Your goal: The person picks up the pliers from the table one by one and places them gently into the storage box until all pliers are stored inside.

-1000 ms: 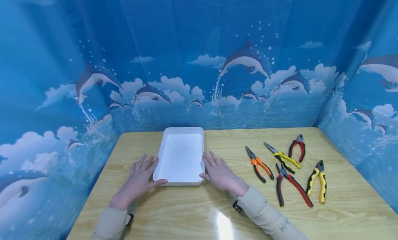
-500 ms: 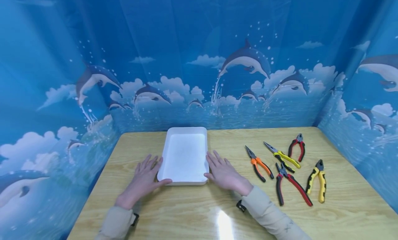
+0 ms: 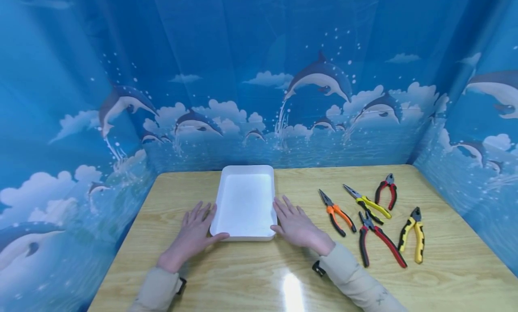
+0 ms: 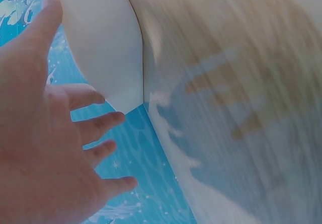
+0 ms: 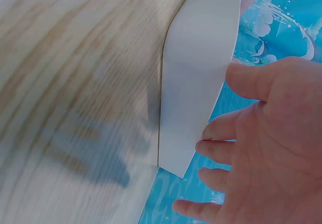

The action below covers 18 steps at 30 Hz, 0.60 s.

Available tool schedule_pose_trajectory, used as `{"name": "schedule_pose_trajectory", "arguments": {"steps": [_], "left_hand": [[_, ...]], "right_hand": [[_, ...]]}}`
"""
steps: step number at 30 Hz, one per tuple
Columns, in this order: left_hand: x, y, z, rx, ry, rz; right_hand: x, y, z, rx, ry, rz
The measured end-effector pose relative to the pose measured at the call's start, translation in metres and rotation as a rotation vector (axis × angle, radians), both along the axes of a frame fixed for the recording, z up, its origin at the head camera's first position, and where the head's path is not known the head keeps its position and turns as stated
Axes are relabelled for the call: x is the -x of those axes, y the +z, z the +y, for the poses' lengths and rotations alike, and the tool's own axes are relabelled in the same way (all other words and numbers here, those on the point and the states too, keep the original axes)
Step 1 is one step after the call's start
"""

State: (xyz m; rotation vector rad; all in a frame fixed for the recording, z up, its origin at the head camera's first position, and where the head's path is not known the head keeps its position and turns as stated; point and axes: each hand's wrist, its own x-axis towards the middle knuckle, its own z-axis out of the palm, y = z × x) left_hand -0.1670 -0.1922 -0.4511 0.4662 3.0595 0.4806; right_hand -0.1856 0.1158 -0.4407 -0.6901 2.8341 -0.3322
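Note:
A shallow white rectangular tray lies on the wooden table, near its back edge, with nothing inside. My left hand rests against the tray's left side, fingers spread and thumb at the front left corner. On the opposite side my right hand touches the right wall, its thumb by the front right corner. In the left wrist view the thumb and index finger of the left hand meet the tray's rim. The right wrist view has the right hand with fingers extended along the tray wall.
Several pliers lie on the right of the table: orange-handled, yellow-and-black long-nose, small red-and-black, larger red-and-black and yellow-handled. A blue dolphin-print curtain stands behind and at both sides.
The tray has slid to the right along the table, and both hands have moved right with it. The pliers have stayed in place.

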Motion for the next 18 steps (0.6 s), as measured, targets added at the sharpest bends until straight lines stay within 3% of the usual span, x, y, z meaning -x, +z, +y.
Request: {"name": "schedule_pose_trajectory", "arguments": {"steps": [18], "left_hand": [[0.003,-0.006,0.016,0.005,0.005,-0.001]], "right_hand": [[-0.005,0.002,0.016,0.025,-0.021,-0.003]]}}
